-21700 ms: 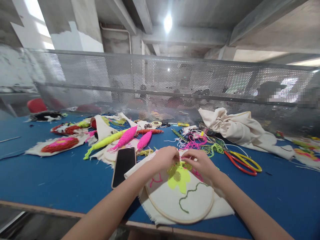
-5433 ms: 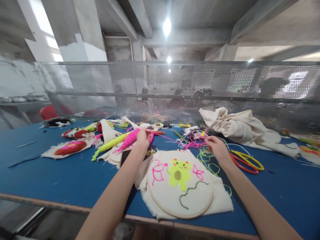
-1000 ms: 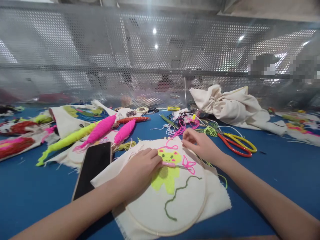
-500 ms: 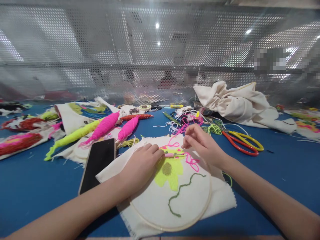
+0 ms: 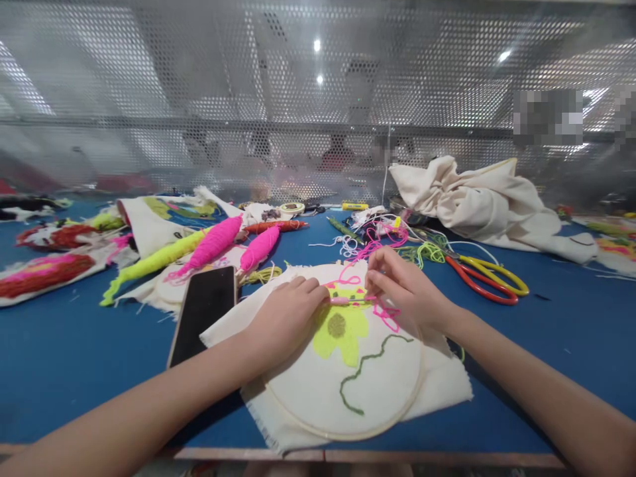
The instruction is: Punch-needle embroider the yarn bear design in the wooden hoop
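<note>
White cloth is stretched in a round embroidery hoop in front of me. A yellow flower with a brown centre and a wavy green line are worked on it. My left hand rests over the hoop's left side, its fingers closed around a pink-handled punch needle that lies level, pointing right. At the needle's metal tip, my right hand pinches pink yarn, which trails in loops over the cloth. Its fingertips partly hide the tip.
A phone lies left of the cloth. Pink yarn bundles and a yellow one are behind it. Scissors with red and yellow handles lie right. Crumpled cream fabric and tangled yarn sit farther back, before a perforated metal panel.
My right hand's fingertips have come down and closed at the punch needle's tip. The left hand keeps its hold. The whole view has shifted slightly.
</note>
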Action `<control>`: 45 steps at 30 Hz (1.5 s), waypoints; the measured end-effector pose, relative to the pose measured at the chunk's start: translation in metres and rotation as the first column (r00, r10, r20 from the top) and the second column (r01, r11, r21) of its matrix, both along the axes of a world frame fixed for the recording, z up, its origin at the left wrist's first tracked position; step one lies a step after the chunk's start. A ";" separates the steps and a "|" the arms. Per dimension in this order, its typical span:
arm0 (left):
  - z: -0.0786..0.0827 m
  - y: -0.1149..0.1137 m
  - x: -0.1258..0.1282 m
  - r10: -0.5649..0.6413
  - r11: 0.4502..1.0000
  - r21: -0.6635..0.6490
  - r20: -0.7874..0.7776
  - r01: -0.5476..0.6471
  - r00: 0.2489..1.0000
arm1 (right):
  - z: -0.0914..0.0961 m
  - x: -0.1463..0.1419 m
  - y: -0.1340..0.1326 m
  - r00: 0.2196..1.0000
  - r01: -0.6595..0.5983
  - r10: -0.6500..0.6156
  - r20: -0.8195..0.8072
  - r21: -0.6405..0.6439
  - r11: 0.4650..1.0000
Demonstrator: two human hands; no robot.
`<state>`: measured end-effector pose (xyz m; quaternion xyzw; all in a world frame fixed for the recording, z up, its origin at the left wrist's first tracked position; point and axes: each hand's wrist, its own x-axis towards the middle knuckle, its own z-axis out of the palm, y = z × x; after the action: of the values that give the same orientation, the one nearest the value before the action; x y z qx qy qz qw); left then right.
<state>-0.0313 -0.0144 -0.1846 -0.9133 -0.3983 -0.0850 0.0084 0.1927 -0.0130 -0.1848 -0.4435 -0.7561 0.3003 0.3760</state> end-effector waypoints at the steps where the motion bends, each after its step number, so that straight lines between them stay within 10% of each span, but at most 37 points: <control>1: 0.000 0.000 0.000 0.002 1.000 -0.002 0.001 -0.002 1.000 | 0.000 0.000 0.000 1.000 0.003 -0.003 -0.011 -0.002 1.000; 19: -0.002 0.000 -0.001 0.023 0.999 0.028 -0.026 -0.022 0.999 | 0.007 -0.001 -0.004 0.987 -0.086 0.079 0.139 0.046 0.995; 27: -0.002 0.001 -0.001 0.022 1.000 0.018 -0.011 -0.022 1.000 | 0.009 0.006 0.002 0.972 0.190 -0.161 -0.171 0.169 0.967; 35: -0.004 0.001 -0.002 0.020 0.999 0.029 0.038 -0.021 0.999 | -0.004 0.021 0.017 0.842 0.257 -0.397 0.365 0.376 0.890; 41: -0.003 -0.001 -0.001 0.063 0.998 -0.010 0.185 -0.062 0.981 | 0.005 0.002 0.003 0.987 0.089 -0.099 0.127 0.083 0.993; 45: -0.001 -0.002 -0.001 0.073 0.997 -0.015 0.211 -0.072 0.975 | 0.008 -0.005 -0.005 0.993 0.115 -0.115 -0.023 0.019 0.993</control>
<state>-0.0321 -0.0169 -0.1851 -0.8839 -0.4303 -0.1799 -0.0344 0.1877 -0.0175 -0.1771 -0.4791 -0.7281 0.2756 0.4054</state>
